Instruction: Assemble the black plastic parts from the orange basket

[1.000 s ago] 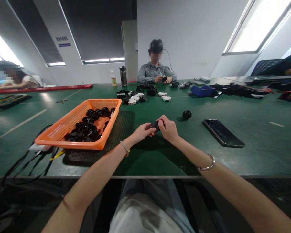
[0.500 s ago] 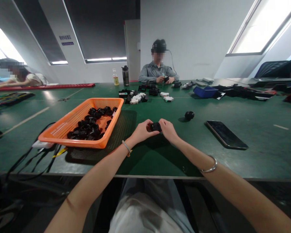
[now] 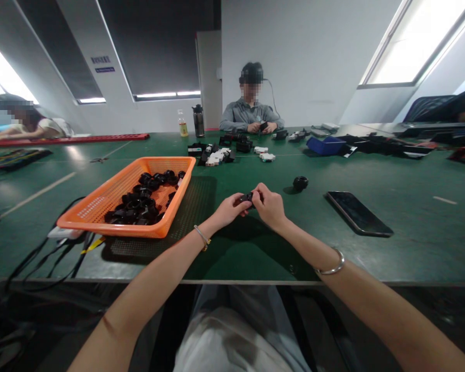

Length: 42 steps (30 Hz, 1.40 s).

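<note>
Our right hand [image 3: 270, 205] has curled up against the small black part [image 3: 247, 197] at our twelve o'clock, pinching it closely; our left hand [image 3: 228, 209] grips its other side. We should steady the left and keep pressure even. Beyond, a loose black piece [image 3: 300, 182] sits at one o'clock.

The green bench [image 3: 411, 253] has a straight front edge; near it, toward the left, sits an orange basket [image 3: 139, 231]. Toward the right lies a dark phone [image 3: 358, 213], with a round black part [image 3: 300, 182] farther from that edge. White and black pieces [image 3: 217, 157] lie toward the far edge, where a clear bottle [image 3: 183, 126] and dark flask [image 3: 198, 121] stand
</note>
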Motion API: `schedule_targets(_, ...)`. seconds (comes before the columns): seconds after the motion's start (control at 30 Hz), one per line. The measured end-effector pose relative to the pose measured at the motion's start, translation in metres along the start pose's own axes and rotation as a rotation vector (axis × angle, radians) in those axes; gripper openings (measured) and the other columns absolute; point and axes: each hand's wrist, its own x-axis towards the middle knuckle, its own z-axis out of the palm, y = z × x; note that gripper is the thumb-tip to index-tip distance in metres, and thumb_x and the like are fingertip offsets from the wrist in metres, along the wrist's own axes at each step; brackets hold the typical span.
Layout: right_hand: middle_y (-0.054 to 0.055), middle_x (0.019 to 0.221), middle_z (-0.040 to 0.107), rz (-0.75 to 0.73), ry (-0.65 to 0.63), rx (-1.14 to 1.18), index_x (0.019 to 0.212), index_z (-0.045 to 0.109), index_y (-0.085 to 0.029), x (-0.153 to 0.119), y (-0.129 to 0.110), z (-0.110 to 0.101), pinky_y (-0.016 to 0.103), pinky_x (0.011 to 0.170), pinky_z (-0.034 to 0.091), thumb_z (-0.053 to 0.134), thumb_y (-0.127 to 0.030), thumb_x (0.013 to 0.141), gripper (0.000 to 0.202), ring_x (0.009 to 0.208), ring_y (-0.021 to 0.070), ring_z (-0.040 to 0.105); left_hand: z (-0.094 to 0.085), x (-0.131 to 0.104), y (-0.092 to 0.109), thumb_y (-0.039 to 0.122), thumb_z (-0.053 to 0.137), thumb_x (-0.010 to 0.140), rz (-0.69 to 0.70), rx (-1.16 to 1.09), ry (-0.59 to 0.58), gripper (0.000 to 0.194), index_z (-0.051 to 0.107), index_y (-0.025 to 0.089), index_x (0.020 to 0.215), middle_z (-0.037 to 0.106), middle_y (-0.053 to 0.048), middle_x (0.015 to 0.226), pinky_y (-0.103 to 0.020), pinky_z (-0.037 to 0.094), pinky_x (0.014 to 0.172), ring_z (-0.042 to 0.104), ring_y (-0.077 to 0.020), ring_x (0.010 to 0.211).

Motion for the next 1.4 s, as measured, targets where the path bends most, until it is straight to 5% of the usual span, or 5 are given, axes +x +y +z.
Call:
schedule_targets(0.27, -0.002, 0.051, 0.042, 0.234, -0.028, 0.303, 0.055, 0.032, -0.023, 0.001, -0.007, 0.006, 0.025, 0.050, 0.029, 0.032, -0.026, 0.078, 0.023, 0.050, 0.0136, 0.040, -0.002, -0.011, 0.012, 0.031, 0.072, 0.064, 0.321, 0.555, 0.202, 0.035, 0.057, 0.016, 0.093, 0.059, -0.004, 0.086, -0.026, 0.042, 0.072, 0.053, -0.0157, 0.078)
schedule_targets(0.67, 0.000, 0.054, 0.047, 0.111, -0.044, 0.102, 0.062, 0.039, -0.023, 0.001, -0.007, -0.001, 0.027, 0.052, 0.026, 0.035, -0.032, 0.079, 0.019, 0.050, 0.0149, 0.042, -0.001, -0.002, 0.001, 0.033, 0.056, 0.079, 0.136, 0.299, 0.022, 0.029, 0.048, 0.014, 0.100, 0.053, 0.003, 0.066, -0.022, 0.041, 0.062, 0.053, -0.0098, 0.060)
schedule_targets(0.87, -0.001, 0.054, 0.046, 0.087, -0.034, 0.119, 0.065, 0.042, -0.023, 0.000, -0.008, 0.000, 0.027, 0.053, 0.026, 0.032, -0.030, 0.077, 0.018, 0.051, 0.0149, 0.041, -0.002, -0.009, 0.007, 0.034, 0.064, 0.074, 0.260, 0.695, 0.126, 0.035, 0.050, 0.015, 0.101, 0.058, -0.002, 0.083, -0.027, 0.044, 0.068, 0.056, -0.0154, 0.073)
schedule_targets(1.1, -0.003, 0.051, 0.037, 0.368, -0.201, 0.351, 0.054, 0.032, -0.022, 0.004, -0.008, 0.007, 0.025, 0.050, 0.027, 0.030, -0.026, 0.078, 0.024, 0.051, 0.0126, 0.037, -0.010, -0.008, 0.005, 0.038, 0.061, 0.077, 0.520, 1.040, 0.083, 0.038, 0.048, 0.016, 0.105, 0.058, -0.010, 0.100, -0.039, 0.045, 0.086, 0.056, -0.0232, 0.097)
schedule_targets(1.4, -0.001, 0.053, 0.040, 0.295, -0.157, 0.127, 0.056, 0.035, -0.022, 0.005, -0.009, 0.001, 0.026, 0.052, 0.023, 0.032, -0.028, 0.079, 0.024, 0.052, 0.0138, 0.036, -0.006, -0.004, 0.004, 0.035, 0.060, 0.077, 0.253, 0.661, 0.137, 0.040, 0.048, 0.014, 0.108, 0.060, -0.007, 0.096, -0.030, 0.047, 0.074, 0.058, -0.0167, 0.081)
